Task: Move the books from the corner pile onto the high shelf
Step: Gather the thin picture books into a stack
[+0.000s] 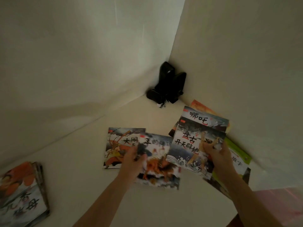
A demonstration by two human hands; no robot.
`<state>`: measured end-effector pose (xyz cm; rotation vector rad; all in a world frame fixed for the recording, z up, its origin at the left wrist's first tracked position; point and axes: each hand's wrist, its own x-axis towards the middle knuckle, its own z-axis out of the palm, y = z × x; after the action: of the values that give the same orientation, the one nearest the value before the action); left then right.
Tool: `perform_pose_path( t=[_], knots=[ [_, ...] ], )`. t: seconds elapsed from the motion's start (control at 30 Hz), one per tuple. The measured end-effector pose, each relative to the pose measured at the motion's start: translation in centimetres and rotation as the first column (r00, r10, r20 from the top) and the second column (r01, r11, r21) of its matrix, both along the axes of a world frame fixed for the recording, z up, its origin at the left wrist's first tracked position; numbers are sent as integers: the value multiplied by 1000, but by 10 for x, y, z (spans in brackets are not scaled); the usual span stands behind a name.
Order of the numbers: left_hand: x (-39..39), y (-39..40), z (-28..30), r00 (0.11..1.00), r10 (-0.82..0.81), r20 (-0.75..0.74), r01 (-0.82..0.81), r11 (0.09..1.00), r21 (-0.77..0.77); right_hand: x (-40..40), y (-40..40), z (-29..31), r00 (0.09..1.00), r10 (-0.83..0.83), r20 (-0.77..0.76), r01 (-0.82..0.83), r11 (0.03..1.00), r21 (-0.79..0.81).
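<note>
Pinching picture books on a pale shelf (78,161), a person's left hand (133,158) grips a dragon-cover book (159,166) overlapping a monkey-cover book (117,145); the right hand (218,153) clamps a wave-cover book (193,145) atop a fanned pile (207,119) near black speakers (168,82).

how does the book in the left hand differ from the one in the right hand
The book in the left hand shows an orange beast on white waves; the book in the right hand shows a dark sky with large black characters. The left hand holds its book low and blurred, overlapping a monkey-cover book; the right hand lifts its book tilted over the pile. Both are thin illustrated picture books.
</note>
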<state>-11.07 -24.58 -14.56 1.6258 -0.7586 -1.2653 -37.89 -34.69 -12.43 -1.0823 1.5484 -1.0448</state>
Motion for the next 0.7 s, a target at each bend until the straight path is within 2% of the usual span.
perform_pose_path(
  t=[0.07,0.1,0.17,0.27,0.3,0.33,0.37,0.43,0.47,0.5,0.57,0.7],
  knots=[
    [39,-4,0,935,143,326,-146,989,-15,10,-2,5,990,21,-142,-26,999,-34],
    [59,-5,-4,882,184,434,-193,981,-24,16,-2,8,989,38,-145,-44,998,-36],
    [92,-10,-16,838,181,515,-213,977,4,30,0,10,994,93,-52,-93,996,-9],
    [108,-24,-24,794,99,600,-215,969,124,72,15,7,956,270,115,-280,957,80],
    [109,-26,-25,750,66,658,-234,957,171,89,22,5,940,316,128,-331,937,111],
    [110,-26,-26,715,45,698,-251,948,196,107,27,0,932,359,47,-362,921,146],
    [111,-23,-30,700,47,712,-264,944,198,123,30,-7,910,412,-45,-400,902,162],
    [112,-17,-41,755,104,647,-266,951,157,152,36,-24,822,473,-318,-411,879,243],
    [110,-14,-46,788,132,601,-264,955,135,164,40,-33,762,451,-465,-361,892,273],
    [107,-14,-48,811,122,573,-243,960,140,174,44,-39,742,394,-542,-303,919,253],
    [98,-18,-45,834,44,550,-190,959,211,191,51,-54,791,311,-526,-244,950,194],
    [91,-29,-45,857,-7,515,-149,953,262,219,55,-60,850,212,-481,-116,968,223]
  ],
)
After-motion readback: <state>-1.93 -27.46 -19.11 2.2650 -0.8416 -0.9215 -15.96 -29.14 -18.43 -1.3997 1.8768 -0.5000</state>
